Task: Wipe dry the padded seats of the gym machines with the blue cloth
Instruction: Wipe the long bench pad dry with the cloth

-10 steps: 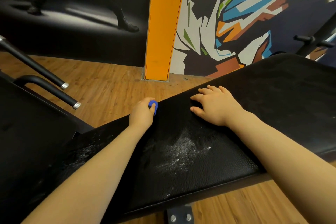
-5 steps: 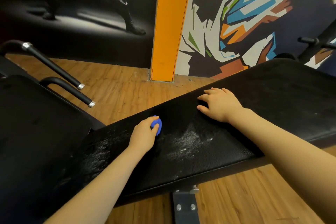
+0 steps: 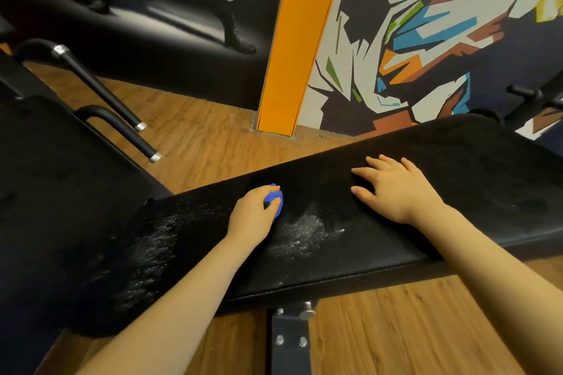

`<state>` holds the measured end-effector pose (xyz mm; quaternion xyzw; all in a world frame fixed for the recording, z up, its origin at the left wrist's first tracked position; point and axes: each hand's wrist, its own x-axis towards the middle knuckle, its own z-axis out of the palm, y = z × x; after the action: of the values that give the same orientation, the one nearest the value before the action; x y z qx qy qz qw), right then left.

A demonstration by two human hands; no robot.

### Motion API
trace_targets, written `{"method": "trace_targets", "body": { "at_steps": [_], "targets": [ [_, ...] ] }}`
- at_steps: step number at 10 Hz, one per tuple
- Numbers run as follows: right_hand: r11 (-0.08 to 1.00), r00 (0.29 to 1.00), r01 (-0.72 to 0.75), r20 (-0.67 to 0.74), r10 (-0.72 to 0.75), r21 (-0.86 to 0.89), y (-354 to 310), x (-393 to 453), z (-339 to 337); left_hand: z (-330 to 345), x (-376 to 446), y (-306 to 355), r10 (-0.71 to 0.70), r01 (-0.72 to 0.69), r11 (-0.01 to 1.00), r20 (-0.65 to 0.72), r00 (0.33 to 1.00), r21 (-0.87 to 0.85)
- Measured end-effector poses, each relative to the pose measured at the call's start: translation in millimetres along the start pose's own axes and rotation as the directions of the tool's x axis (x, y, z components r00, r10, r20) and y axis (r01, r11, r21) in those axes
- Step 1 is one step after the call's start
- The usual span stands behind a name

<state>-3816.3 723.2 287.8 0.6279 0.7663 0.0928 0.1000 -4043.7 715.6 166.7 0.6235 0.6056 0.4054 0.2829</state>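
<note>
A long black padded bench seat (image 3: 396, 250) runs across the view from lower left to upper right. Wet shiny patches glint on it around the middle (image 3: 304, 231) and toward its left end (image 3: 152, 246). My left hand (image 3: 251, 216) grips a balled-up blue cloth (image 3: 274, 198) and presses it on the pad just left of the middle wet patch. Only a small part of the cloth shows between my fingers. My right hand (image 3: 396, 189) lies flat on the pad to the right, fingers spread.
A second black pad (image 3: 54, 167) with two black handle bars (image 3: 122, 128) stands to the left. The bench's metal support (image 3: 289, 341) sits below the seat. Wooden floor (image 3: 213, 143) leads to an orange pillar (image 3: 295, 49) and a painted wall behind.
My left hand slid the cloth from the far edge of the pad toward me, then slightly back up. The view shifted a little; my right hand stayed flat in place.
</note>
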Motion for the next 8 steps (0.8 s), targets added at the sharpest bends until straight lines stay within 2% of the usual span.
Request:
{"method": "trace_targets", "body": {
  "at_steps": [3,7,8],
  "targets": [
    [1.000,1.000,0.009,-0.019,-0.009,-0.007,1,-4,2,-3,-66,-15,0.068,-0.068,0.997,-0.008,0.998,-0.029],
    [1.000,0.999,0.005,-0.031,-0.005,-0.001,-1,-5,0,24,22,21,0.031,-0.032,0.999,-0.049,0.998,-0.033],
    [1.000,0.999,0.006,-0.032,-0.005,0.005,-1,-4,0,24,19,22,0.053,-0.053,0.999,-0.047,0.998,-0.005]
  ]
}}
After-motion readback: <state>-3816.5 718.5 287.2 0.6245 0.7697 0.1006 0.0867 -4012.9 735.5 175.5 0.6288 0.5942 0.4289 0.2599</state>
